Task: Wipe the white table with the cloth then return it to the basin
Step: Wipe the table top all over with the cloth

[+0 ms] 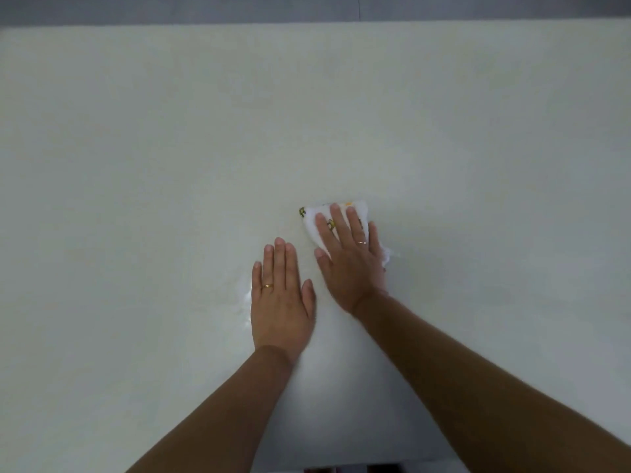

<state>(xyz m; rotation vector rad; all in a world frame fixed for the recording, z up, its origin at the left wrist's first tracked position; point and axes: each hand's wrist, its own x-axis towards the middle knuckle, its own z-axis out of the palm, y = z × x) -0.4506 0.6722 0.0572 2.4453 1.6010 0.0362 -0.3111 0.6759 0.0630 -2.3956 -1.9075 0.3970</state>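
Right hand (348, 254): palm down on the cloth (336, 216), fingers spread flat and pressing it to the table (136, 148), not curled around it; a ring shows on one finger
Left hand (280, 298): flat on the bare table just beside the right hand, fingers straight and close together, holding nothing; a ring shows on one finger
Cloth: white with small yellow-and-dark printed marks, bunched under the right hand a little right of the table's centre; only its far edge, left corner and a scrap by the little finger show, the rest is covered by the hand
Table: white, fills nearly the whole view; its far edge meets a grey floor (239, 8) at the top, its near edge is partly seen at the bottom between the forearms
Wet sheen: a faint glossy patch (246, 295) just left of the left hand, hard to make out against the white
Basin: not seen in this view
Forearms: bare, both cut off by the bottom edge
Top edge: two dark shapes clipped by the frame, too little showing to name
Below the table: a dim strip at the bottom, too dark to read
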